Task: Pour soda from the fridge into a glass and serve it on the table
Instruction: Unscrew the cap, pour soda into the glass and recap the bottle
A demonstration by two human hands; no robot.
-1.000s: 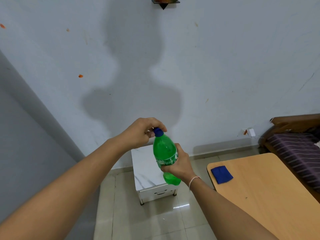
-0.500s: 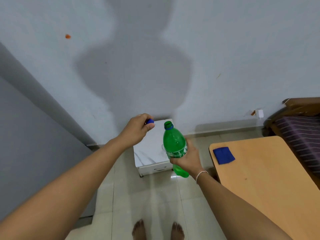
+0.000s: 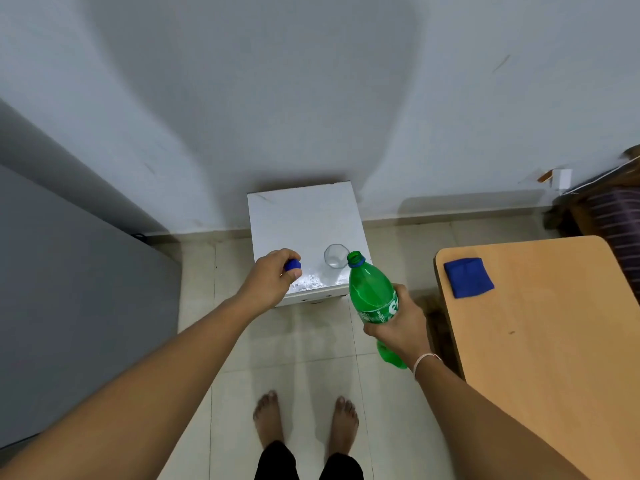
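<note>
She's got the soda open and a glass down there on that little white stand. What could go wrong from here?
The glass stands near the front right corner of the white stand, so a bump from the bottle might knock it off. The right hand holds the open bottle alone, well above the small glass, so soda could miss it. The cap, pinched in the left hand, could slip.

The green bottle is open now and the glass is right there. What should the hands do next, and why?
Probably tip the green bottle so its open mouth comes over the glass and start pouring. The right hand holds the bottle beside the glass, the left hand holds the blue cap away, and the glass on the white stand looks empty.
</note>
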